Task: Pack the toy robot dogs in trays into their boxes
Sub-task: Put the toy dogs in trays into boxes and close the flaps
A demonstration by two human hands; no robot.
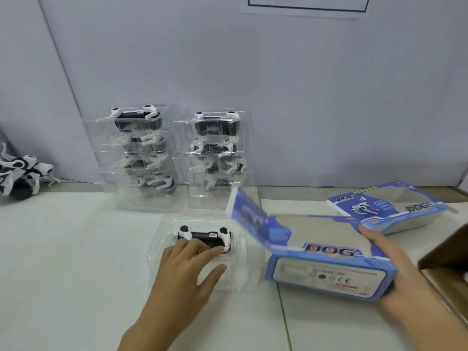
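A clear plastic tray (162,239) lies on the white table in front of me with a black and white toy robot dog (205,235) in it. My left hand (188,269) rests on the dog and tray, fingers spread and lightly bent. To the right, my right hand (395,277) grips the right end of a blue "DOG" box (326,274), thumb underneath. The box is tilted off the table and its left flap (249,219) stands open, blurred.
Two stacks of clear trays with dogs (138,153) (215,153) stand at the back against the wall. Loose robot dogs (20,176) lie at far left. Another blue box (387,206) lies at back right. A brown carton (445,259) sits at the right edge.
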